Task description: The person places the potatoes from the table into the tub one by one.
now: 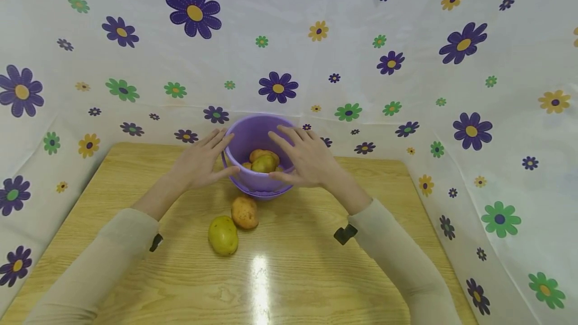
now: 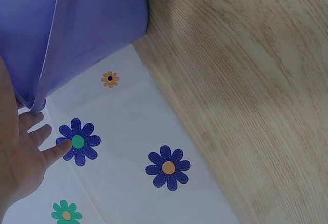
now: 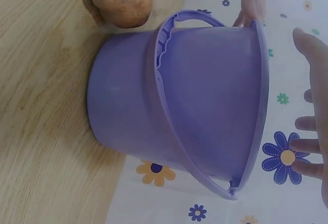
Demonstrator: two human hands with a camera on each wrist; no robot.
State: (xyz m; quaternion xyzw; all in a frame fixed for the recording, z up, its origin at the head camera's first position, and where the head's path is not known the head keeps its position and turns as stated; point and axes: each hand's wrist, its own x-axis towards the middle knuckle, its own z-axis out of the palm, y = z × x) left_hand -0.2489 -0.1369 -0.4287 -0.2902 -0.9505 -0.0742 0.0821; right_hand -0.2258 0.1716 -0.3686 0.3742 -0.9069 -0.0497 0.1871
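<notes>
A purple bucket [image 1: 253, 181] stands upright at the far side of the table, its handle lowered on the near side. Inside it lie a yellow-green, potato-shaped item [image 1: 265, 163] and brownish potatoes [image 1: 257, 154]. My left hand [image 1: 198, 163] is at the bucket's left rim with its fingers extended; whether it touches the rim I cannot tell. Over the right side of the opening, my right hand [image 1: 311, 158] spreads its fingers and holds nothing; the right wrist view shows it [image 3: 312, 126] apart from the rim. In front of the bucket lies a brown potato [image 1: 245, 213].
A larger yellow-green, potato-shaped item [image 1: 223, 235] rests on the wooden table [image 1: 316, 275], to the near left of the brown potato. A white flower-printed sheet [image 1: 149, 54] rises behind the table and along both sides. A light reflection shows on the tabletop.
</notes>
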